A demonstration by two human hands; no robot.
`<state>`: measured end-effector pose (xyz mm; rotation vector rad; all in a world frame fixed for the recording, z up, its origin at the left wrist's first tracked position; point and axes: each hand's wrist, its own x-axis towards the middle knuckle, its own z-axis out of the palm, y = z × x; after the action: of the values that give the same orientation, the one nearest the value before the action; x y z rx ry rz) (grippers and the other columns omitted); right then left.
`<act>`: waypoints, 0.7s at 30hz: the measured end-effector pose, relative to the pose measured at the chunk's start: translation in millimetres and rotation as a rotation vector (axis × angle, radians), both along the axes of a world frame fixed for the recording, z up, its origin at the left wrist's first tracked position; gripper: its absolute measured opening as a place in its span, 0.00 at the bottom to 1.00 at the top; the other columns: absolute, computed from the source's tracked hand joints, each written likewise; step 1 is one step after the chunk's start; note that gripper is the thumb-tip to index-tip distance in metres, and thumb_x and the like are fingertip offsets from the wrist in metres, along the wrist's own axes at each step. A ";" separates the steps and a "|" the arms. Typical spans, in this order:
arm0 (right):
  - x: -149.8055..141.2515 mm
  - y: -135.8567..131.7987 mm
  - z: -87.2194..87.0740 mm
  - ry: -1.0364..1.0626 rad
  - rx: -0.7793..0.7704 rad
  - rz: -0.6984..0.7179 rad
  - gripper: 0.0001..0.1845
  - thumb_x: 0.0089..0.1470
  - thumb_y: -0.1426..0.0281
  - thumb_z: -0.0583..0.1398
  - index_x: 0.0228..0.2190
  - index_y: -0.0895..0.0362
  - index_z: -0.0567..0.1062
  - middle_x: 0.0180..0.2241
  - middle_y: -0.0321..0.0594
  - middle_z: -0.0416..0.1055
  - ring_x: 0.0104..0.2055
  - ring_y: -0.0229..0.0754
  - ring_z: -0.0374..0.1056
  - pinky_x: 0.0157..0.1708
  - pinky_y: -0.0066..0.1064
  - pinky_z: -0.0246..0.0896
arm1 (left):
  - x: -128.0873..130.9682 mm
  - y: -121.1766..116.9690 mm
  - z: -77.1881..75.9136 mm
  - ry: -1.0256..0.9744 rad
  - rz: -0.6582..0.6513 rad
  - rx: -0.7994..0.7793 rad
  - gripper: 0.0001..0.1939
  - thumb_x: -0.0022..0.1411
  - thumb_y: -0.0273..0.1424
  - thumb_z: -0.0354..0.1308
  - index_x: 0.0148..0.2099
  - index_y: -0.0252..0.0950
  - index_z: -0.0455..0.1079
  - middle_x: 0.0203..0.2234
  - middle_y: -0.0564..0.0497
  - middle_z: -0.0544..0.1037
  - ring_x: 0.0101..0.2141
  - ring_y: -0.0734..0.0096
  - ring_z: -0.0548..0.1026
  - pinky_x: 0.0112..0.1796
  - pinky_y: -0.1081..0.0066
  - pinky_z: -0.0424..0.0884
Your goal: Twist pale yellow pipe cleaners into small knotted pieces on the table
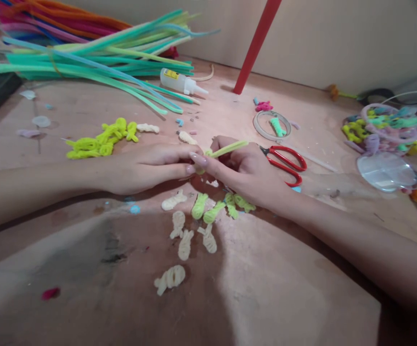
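My left hand (146, 166) and my right hand (246, 170) meet at the middle of the wooden table (284, 288). Both pinch a light green pipe cleaner (226, 149); its free end sticks up to the right over my right hand, and its near end looks wound into a small coil at the fingertips. Just below the hands lie several small wound pieces, cream ones (179, 230) and green ones (211, 209). A heap of bright yellow wound pieces (100, 139) lies to the left, beyond my left wrist.
A big bundle of long coloured pipe cleaners (85, 53) lies at the back left, with a white glue bottle (179, 80) beside it. Red-handled scissors (285, 162) rest right of my right hand. A red pole (255, 45), a tape ring (271, 126), and a clear lid (386, 170) with coloured pieces stand further right.
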<state>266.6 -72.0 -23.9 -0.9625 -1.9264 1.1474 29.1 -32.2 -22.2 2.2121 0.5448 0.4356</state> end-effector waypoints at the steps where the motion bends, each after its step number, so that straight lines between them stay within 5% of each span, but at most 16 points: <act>1: 0.6 0.8 -0.3 -0.016 0.022 0.009 0.31 0.71 0.44 0.66 0.28 0.53 0.66 0.26 0.32 0.62 0.30 0.36 0.59 0.28 0.31 0.52 | -0.1 0.4 -0.2 -0.001 -0.004 0.018 0.12 0.82 0.36 0.54 0.50 0.40 0.78 0.43 0.51 0.85 0.45 0.62 0.82 0.48 0.67 0.77; 9: 8.3 6.9 -5.0 0.000 0.279 0.115 0.25 0.76 0.51 0.63 0.31 0.54 0.71 0.27 0.31 0.66 0.29 0.34 0.61 0.30 0.29 0.57 | -4.0 -0.9 -1.0 -0.001 0.007 -0.097 0.11 0.79 0.33 0.55 0.48 0.39 0.79 0.38 0.49 0.83 0.38 0.63 0.80 0.40 0.68 0.76; 13: 8.3 6.6 -5.4 0.073 0.238 0.140 0.24 0.77 0.51 0.62 0.34 0.55 0.72 0.28 0.31 0.70 0.30 0.33 0.65 0.30 0.26 0.59 | -4.5 -1.7 -3.8 -0.035 0.066 -0.240 0.15 0.81 0.34 0.53 0.45 0.37 0.79 0.35 0.50 0.81 0.33 0.67 0.78 0.34 0.71 0.74; 21: 6.5 8.8 -7.2 0.162 0.206 0.107 0.25 0.76 0.50 0.63 0.32 0.55 0.71 0.27 0.29 0.66 0.28 0.32 0.61 0.30 0.27 0.58 | -4.4 0.8 -0.1 -0.071 0.081 0.050 0.12 0.80 0.32 0.58 0.56 0.41 0.82 0.41 0.53 0.86 0.43 0.67 0.84 0.41 0.74 0.79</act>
<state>273.1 -63.2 -31.1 -0.6437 -1.9381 1.0288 24.7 -31.5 -22.3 2.2182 0.5923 0.5735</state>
